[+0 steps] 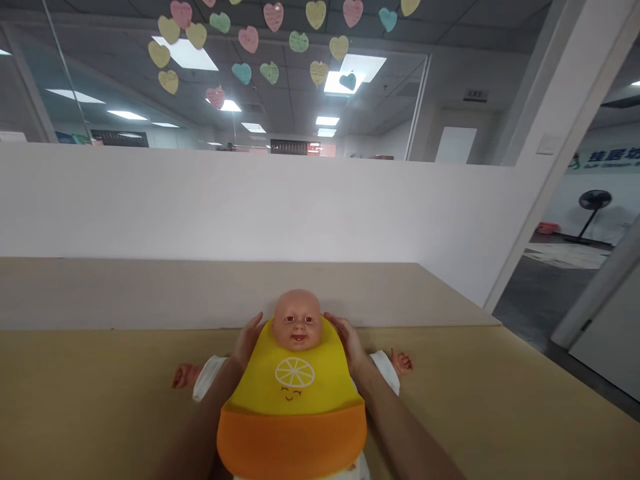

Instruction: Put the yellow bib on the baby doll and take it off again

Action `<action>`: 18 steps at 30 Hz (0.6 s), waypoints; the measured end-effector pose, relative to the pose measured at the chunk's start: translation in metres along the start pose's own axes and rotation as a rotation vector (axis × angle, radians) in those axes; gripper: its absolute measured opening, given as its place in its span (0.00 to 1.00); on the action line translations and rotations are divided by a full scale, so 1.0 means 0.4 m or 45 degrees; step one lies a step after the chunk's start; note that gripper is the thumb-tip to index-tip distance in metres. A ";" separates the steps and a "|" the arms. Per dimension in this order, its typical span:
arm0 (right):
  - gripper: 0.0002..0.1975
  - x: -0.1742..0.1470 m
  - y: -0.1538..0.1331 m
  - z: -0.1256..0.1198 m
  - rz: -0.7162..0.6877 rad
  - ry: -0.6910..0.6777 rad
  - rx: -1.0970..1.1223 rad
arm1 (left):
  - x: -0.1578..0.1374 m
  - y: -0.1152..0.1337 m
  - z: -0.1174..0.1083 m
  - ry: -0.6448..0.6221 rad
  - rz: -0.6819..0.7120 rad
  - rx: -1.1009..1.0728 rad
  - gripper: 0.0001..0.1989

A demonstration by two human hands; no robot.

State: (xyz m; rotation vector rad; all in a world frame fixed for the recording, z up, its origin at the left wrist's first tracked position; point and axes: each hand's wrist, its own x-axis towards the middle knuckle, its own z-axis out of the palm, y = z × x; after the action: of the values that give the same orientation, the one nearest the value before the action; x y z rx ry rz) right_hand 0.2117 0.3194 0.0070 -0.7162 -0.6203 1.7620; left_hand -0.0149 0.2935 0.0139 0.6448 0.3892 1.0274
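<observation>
A baby doll point(297, 320) lies on its back on the tan table point(100, 393), head pointing away from me. A yellow bib point(293, 387) with a lemon print and an orange pocket covers its chest. My left hand point(247, 341) rests at the left side of the doll's neck, on the bib's top edge. My right hand point(349, 341) sits at the right side of the neck, on the bib's other end. The fingertips of both hands go behind the neck, out of sight. The doll's white sleeves and small hands stick out sideways.
A paler table point(150, 290) adjoins the far edge, against a white partition wall point(250, 200) with glass above. Paper hearts point(273, 17) stick to the glass. At right, a doorway opens to a floor with a standing fan point(593, 203).
</observation>
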 end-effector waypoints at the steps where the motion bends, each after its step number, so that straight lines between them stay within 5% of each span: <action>1: 0.09 -0.023 0.003 -0.001 -0.020 0.018 -0.013 | -0.014 -0.011 0.013 0.090 -0.004 0.037 0.27; 6: 0.09 -0.133 0.013 0.006 0.033 -0.020 -0.010 | -0.084 -0.063 0.076 0.483 -0.005 0.228 0.23; 13: 0.06 -0.308 0.033 -0.001 -0.007 0.050 -0.043 | -0.221 -0.146 0.139 0.397 0.113 0.296 0.40; 18: 0.07 -0.377 0.046 -0.024 -0.090 -0.005 -0.100 | -0.276 -0.182 0.146 0.521 0.056 0.443 0.44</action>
State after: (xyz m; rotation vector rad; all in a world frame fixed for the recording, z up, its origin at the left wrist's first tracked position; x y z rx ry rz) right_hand 0.2423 0.1703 0.0122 -0.7358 -0.7127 1.6821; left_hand 0.0147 0.1520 0.0104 0.7539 0.9302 1.1458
